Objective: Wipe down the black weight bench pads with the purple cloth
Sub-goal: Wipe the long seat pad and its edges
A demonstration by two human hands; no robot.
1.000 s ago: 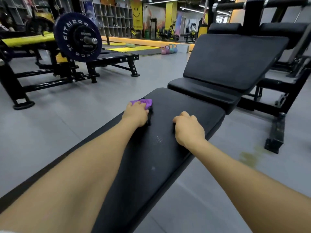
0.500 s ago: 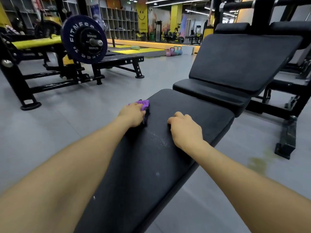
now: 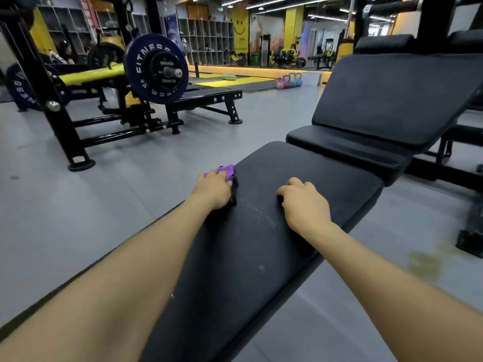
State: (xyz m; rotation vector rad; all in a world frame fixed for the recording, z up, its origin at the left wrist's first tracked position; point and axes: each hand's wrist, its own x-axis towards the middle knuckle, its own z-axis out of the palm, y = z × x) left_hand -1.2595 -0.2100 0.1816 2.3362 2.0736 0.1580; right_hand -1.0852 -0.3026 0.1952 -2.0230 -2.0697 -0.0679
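Both bare forearms were stretched forward from the near edge, roughly parallel. The left hand (image 3: 213, 189) was held knuckles up, fingers curled downward in a grip. The right hand (image 3: 305, 202) was laid just right of it, knuckles raised, fingers bent under and hidden from view.

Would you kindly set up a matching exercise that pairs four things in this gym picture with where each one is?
Things:
1. purple cloth
2. right hand
3. weight plate
4. kettlebells

Places:
A. on the floor far back, beside the yellow mat
B. on the end of a barbell at the rack to the left
C. under the left hand, at the left edge of the long pad
D. resting knuckles up on the middle of the long pad

Pairs: 1-C, 2-D, 3-B, 4-A
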